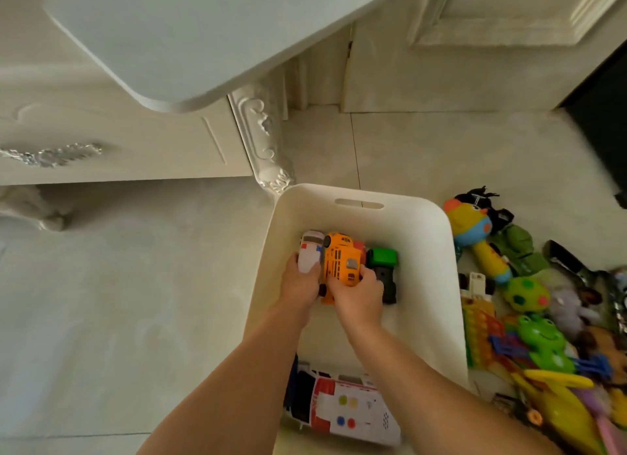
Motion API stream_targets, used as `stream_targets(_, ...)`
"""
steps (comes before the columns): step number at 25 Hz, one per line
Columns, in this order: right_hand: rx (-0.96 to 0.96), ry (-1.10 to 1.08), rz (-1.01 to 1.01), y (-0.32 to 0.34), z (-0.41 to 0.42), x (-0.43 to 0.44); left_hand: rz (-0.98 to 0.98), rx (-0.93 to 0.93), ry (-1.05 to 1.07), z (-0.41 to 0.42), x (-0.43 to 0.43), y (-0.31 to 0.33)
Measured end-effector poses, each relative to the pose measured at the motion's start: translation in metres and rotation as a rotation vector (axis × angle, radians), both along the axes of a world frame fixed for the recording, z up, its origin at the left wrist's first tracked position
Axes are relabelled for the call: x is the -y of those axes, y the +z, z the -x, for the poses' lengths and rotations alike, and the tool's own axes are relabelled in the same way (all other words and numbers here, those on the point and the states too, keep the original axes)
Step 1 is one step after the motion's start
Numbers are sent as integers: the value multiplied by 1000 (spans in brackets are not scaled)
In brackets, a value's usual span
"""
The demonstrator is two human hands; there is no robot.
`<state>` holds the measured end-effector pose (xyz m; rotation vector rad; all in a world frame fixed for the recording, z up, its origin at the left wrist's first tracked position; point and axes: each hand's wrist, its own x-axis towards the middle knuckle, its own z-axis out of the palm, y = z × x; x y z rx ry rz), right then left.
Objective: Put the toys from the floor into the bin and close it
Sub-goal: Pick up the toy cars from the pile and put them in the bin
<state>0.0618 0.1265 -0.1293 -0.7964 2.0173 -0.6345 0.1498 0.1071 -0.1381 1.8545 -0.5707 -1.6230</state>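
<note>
**Both hands in the bin, cars going down at its far-left corner**

Far left: a white cabinet (112, 149) stood on the floor (118, 302); no toys lay on that side.

Left hand (300, 285), as I read it from the head view: closed round the near end of a small white car (310, 255), fingers wrapped under it. The car's long axis ran away from me, nose toward the far wall of the white bin (437, 237).

Right hand (359, 296): closed over the near end of an orange bus (341, 261), which touched the white car on its right, same axis. Just right of it a green truck (383, 271) lay on the bin floor, ungripped. All three sat inside the bin, toward its far-left corner.

Near edge of the bin: a large white and red vehicle (346, 410) lay on the floor outside it, long axis crosswise, under my forearms.

Right of the bin: a pile of toys (529, 319) against its right wall, still on the floor. No lid identified with certainty.

Judgement: task early. The pile lies right of both grips, so the right hand is the nearer for the next pick.
</note>
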Motion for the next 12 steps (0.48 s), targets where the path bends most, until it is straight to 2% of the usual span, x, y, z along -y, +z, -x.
stream_targets(4, -177, 68, -48, -8, 17, -10, -72, 85, -98, -4, 2, -22)
stream_targets(8, -168, 103, -128, -2, 27, -24, -109, 99, -86, -5, 3, 12)
stream_targets(12, -339, 399, -219, 2, 23, -48, -130, 155, -75, -5, 9, 51)
